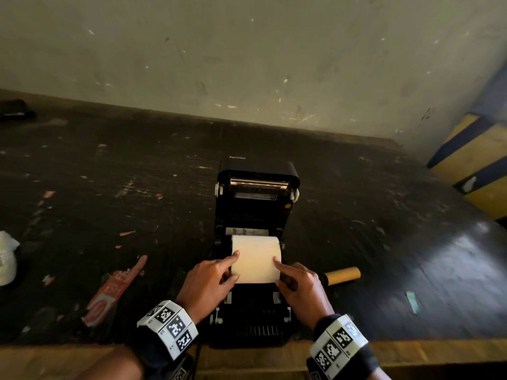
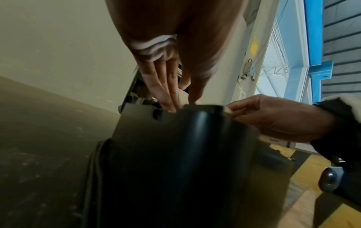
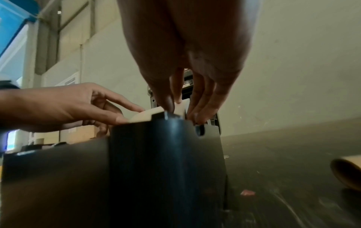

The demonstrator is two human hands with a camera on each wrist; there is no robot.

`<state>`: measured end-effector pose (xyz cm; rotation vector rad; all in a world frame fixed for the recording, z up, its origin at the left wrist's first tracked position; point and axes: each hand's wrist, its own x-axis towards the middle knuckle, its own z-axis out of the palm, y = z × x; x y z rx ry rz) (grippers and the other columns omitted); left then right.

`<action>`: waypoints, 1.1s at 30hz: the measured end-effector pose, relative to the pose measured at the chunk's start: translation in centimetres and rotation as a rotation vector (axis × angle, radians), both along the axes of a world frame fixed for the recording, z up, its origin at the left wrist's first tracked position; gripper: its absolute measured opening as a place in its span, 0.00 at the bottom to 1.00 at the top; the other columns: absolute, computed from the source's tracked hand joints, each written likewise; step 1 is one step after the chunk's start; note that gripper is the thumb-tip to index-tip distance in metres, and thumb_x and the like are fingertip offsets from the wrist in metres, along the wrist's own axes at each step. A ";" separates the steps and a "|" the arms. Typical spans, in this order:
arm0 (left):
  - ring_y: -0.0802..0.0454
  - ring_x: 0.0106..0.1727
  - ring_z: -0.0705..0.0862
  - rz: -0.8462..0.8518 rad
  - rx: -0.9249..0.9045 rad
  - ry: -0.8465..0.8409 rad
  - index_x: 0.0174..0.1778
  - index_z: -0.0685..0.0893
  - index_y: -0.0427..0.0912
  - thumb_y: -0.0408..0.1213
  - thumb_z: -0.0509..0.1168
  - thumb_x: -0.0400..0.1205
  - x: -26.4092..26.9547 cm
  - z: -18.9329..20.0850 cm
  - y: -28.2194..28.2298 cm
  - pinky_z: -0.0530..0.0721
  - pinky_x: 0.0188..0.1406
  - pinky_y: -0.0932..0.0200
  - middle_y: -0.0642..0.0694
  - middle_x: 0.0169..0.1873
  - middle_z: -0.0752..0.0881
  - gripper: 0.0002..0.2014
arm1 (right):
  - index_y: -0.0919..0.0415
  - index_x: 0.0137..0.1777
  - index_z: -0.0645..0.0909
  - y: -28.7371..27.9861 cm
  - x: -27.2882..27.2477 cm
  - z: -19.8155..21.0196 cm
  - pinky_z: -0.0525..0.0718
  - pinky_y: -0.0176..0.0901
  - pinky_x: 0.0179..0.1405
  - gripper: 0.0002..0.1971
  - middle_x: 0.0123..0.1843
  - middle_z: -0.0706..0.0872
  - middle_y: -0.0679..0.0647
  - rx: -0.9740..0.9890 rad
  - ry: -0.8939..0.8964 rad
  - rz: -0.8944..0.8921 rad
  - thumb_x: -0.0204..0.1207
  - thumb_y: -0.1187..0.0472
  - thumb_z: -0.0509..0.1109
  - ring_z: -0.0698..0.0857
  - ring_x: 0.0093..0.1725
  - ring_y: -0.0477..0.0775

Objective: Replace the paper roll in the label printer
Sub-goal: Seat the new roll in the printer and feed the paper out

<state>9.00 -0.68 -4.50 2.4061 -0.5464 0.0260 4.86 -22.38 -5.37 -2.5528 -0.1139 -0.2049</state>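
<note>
A black label printer (image 1: pixel 255 319) stands near the table's front edge with its lid (image 1: pixel 256 185) raised. A white paper roll (image 1: pixel 255 256) lies in its open bay. My left hand (image 1: pixel 232 266) pinches the roll's left end, index finger on top and thumb at the front edge. At the right end my right hand (image 1: pixel 277 270) holds the roll the same way. In the right wrist view the right fingertips (image 3: pixel 170 106) press on the roll (image 3: pixel 148 115) above the printer's front (image 3: pixel 166 162). An empty brown cardboard core (image 1: pixel 343 275) lies just right of the printer.
The dark, scuffed table (image 1: pixel 109 174) runs back to a wall. A red wrapper (image 1: pixel 112 292) lies left of the printer and a white cloth item (image 1: pixel 6 259) sits at the left edge. A yellow and blue striped block (image 1: pixel 477 165) stands at the right.
</note>
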 end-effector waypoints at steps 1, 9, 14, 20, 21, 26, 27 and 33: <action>0.52 0.45 0.86 0.010 0.000 -0.007 0.72 0.70 0.58 0.46 0.66 0.78 -0.2 -0.2 -0.1 0.86 0.46 0.49 0.51 0.45 0.89 0.25 | 0.47 0.71 0.75 0.0 -0.1 -0.1 0.77 0.23 0.40 0.24 0.45 0.79 0.42 0.008 0.004 -0.007 0.75 0.60 0.71 0.79 0.40 0.36; 0.52 0.43 0.87 0.042 -0.005 -0.018 0.72 0.71 0.55 0.45 0.65 0.79 -0.4 -0.3 -0.5 0.87 0.43 0.49 0.51 0.44 0.90 0.24 | 0.48 0.73 0.73 1.1 -0.4 -0.2 0.87 0.42 0.49 0.26 0.50 0.84 0.50 0.093 0.019 -0.098 0.76 0.63 0.71 0.85 0.45 0.47; 0.52 0.44 0.88 0.049 0.010 -0.005 0.74 0.68 0.54 0.44 0.64 0.79 -0.8 -0.2 -1.0 0.86 0.44 0.52 0.51 0.45 0.91 0.26 | 0.49 0.74 0.71 0.9 -0.5 0.2 0.86 0.47 0.53 0.26 0.53 0.86 0.53 0.109 0.052 -0.085 0.76 0.64 0.69 0.85 0.49 0.51; 0.59 0.37 0.85 0.011 -0.179 0.057 0.72 0.72 0.52 0.38 0.70 0.76 -0.6 -1.1 -0.6 0.86 0.42 0.56 0.53 0.36 0.87 0.27 | 0.46 0.72 0.73 0.6 -0.7 -0.4 0.87 0.41 0.51 0.25 0.46 0.89 0.48 0.203 0.069 -0.108 0.76 0.62 0.71 0.87 0.44 0.44; 0.59 0.38 0.84 0.016 -0.217 0.075 0.72 0.72 0.53 0.37 0.70 0.76 -0.5 -1.4 -0.5 0.85 0.42 0.60 0.53 0.36 0.86 0.27 | 0.48 0.71 0.74 0.5 -0.7 -0.5 0.86 0.36 0.50 0.24 0.46 0.89 0.47 0.223 0.054 -0.094 0.76 0.63 0.71 0.86 0.43 0.42; 0.59 0.40 0.83 0.002 -0.235 0.122 0.71 0.68 0.61 0.38 0.69 0.77 -0.1 -2.0 0.3 0.84 0.44 0.61 0.54 0.38 0.84 0.29 | 0.51 0.56 0.80 -0.4 0.0 -0.4 0.83 0.28 0.41 0.17 0.40 0.89 0.50 0.407 0.061 -0.086 0.70 0.68 0.76 0.86 0.40 0.42; 0.58 0.38 0.83 -0.003 -0.225 0.129 0.72 0.68 0.61 0.38 0.69 0.76 0.0 -2.1 0.4 0.84 0.43 0.59 0.54 0.38 0.84 0.29 | 0.53 0.53 0.78 -0.5 0.1 -0.4 0.83 0.30 0.39 0.17 0.39 0.89 0.50 0.438 0.085 -0.102 0.69 0.67 0.77 0.86 0.39 0.42; 0.61 0.40 0.84 -0.042 -0.213 0.128 0.70 0.68 0.60 0.37 0.68 0.77 0.0 -2.3 0.5 0.82 0.40 0.64 0.56 0.36 0.85 0.27 | 0.51 0.47 0.73 -1.3 0.6 -0.9 0.81 0.31 0.35 0.17 0.36 0.91 0.49 0.424 0.221 -0.118 0.68 0.64 0.78 0.85 0.33 0.36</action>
